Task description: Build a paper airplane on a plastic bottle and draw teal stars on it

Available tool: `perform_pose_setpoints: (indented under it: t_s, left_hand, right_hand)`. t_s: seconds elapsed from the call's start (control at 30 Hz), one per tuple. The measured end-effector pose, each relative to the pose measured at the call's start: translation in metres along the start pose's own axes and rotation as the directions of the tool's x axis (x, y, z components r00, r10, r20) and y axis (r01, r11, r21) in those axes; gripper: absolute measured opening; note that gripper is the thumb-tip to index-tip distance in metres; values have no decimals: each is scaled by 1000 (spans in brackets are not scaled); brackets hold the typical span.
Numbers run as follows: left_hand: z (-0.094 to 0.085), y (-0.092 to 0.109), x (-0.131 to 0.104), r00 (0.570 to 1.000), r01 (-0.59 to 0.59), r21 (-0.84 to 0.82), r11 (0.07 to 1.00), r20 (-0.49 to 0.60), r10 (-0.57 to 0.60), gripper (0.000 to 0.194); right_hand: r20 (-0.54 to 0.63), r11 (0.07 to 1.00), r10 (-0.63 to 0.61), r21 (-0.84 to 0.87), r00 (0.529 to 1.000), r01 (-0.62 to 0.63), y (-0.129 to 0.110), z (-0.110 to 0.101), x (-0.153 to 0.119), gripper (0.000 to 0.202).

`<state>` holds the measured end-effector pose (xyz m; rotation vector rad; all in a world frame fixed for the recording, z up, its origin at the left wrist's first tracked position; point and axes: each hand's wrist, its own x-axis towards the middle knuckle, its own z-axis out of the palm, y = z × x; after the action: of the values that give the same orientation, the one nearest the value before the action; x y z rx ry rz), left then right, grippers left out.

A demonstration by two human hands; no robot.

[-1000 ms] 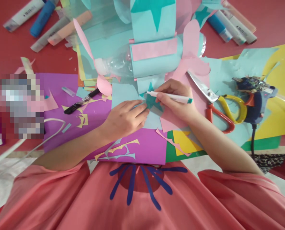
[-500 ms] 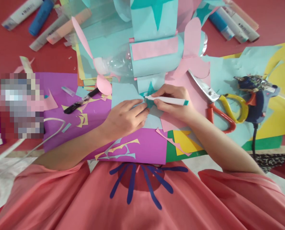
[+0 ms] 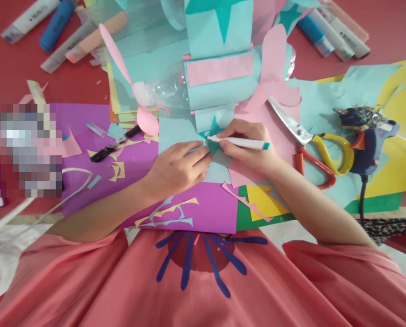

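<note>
A white marker (image 3: 247, 143) with a teal end is gripped in my right hand (image 3: 248, 141), its tip down on a partly coloured teal star (image 3: 214, 123). The star is on a light blue paper wing (image 3: 203, 119) attached to a plastic bottle (image 3: 168, 88) that lies on its side. My left hand (image 3: 182, 165) rests flat on the paper, fingers stretched beside the star. Around the bottle is light blue paper with a pink strip (image 3: 219, 68). Pink paper blades (image 3: 147, 120) sit at its cap, and pink fins (image 3: 274, 54) at its other end.
Scissors (image 3: 301, 136) with red and yellow handles lie right of my right hand, near a blue glue gun (image 3: 368, 145). A black marker (image 3: 116, 144) and paper scraps (image 3: 170, 213) lie on purple paper (image 3: 216, 204). More markers (image 3: 57, 22) lie at the back.
The marker's tip has shifted very slightly on the star. My left hand stays in place, and the bottle has hardly moved.
</note>
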<state>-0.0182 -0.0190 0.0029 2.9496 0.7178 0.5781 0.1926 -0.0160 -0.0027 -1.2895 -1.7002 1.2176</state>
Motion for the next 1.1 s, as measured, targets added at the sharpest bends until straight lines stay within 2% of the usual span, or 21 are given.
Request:
perform_pose_setpoints:
  t_s: [0.13, 0.33, 0.53, 0.83, 1.1]
  left_hand:
    - [0, 0, 1, 999, -14, 24, 1000, -44, 15, 16]
    - [0, 0, 0, 1000, 1, 1, 1000, 18, -1, 19]
    - [0, -1, 1, 999, -18, 8, 1000, -32, 18, 16]
    - [-2, -1, 1, 1000, -8, 10, 1000, 8, 8, 18]
    - [0, -2, -1, 999, 3, -22, 1000, 32, -2, 20]
  right_hand:
    - [-3, 1000, -1, 2, 1000, 1, 0, 0, 0, 6]
    - [-11, 1000, -7, -20, 1000, 7, -1, 1, 0, 11]
    - [-25, 999, -8, -36, 1000, 7, 0, 0, 0, 10]
    - [-44, 1000, -19, -9, 999, 18, -2, 1, 1, 10]
    - [-25, 999, 34, -20, 999, -34, -2, 1, 0, 9]
